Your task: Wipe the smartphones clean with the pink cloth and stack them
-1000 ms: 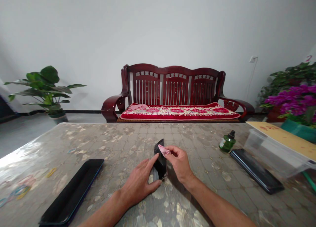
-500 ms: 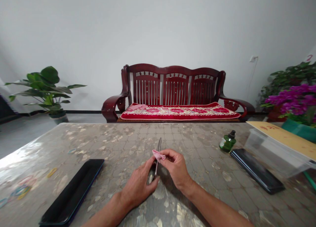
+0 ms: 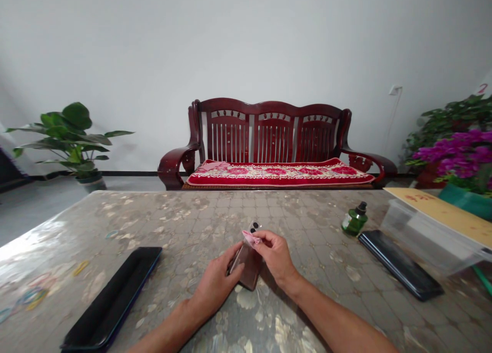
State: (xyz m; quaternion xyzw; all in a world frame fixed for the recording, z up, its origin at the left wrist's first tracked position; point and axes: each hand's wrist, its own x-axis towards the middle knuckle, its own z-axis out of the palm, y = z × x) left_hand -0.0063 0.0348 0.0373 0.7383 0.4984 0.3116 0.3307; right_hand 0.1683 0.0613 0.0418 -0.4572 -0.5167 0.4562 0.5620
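A smartphone [image 3: 250, 269] with round camera lenses at its far end is tilted above the patterned tabletop, its back turned toward me. My left hand [image 3: 218, 277] grips it along the left edge, thumb across the back. In my right hand [image 3: 277, 258] a small pink cloth [image 3: 251, 238] is pinched between thumb and fingers. The cloth lies against the phone's upper part, just below the lenses. Part of the phone is hidden behind both hands.
Left stands a long black case [image 3: 115, 296], with several coloured rubber bands [image 3: 34, 297] beyond it. To the right are a green pump bottle [image 3: 354, 221], a dark closed case [image 3: 400, 266] and a clear plastic bin [image 3: 417, 237]. A wooden bench [image 3: 273, 132] faces the table.
The phone has turned from edge-on to showing its back and lenses. My right hand and the cloth have shifted slightly right. The left hand keeps its hold.
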